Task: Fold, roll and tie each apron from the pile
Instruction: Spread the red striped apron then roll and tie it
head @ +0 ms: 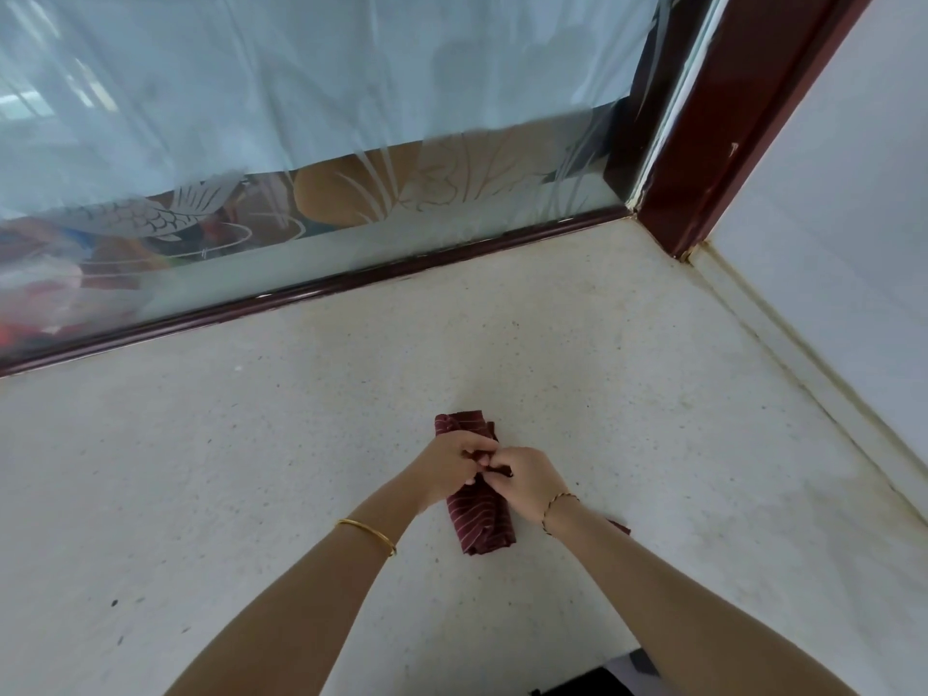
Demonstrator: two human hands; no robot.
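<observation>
A dark red apron with thin pale stripes [479, 519] lies rolled into a short bundle on the speckled pale counter [251, 469], its long axis pointing away from me. Both hands meet over the middle of the roll. My left hand [454, 457] curls its fingers around the apron's strap at the roll's top side. My right hand [522, 482] pinches the strap right beside it, fingertips touching the left hand's. A bit of strap end [620, 525] shows past my right wrist. The middle of the roll is hidden under my hands.
A frosted glass partition [351, 118] with a dark red frame [326, 293] runs along the counter's far edge. A white wall [853, 243] closes the right side behind a dark red post [728, 143]. No apron pile is in view.
</observation>
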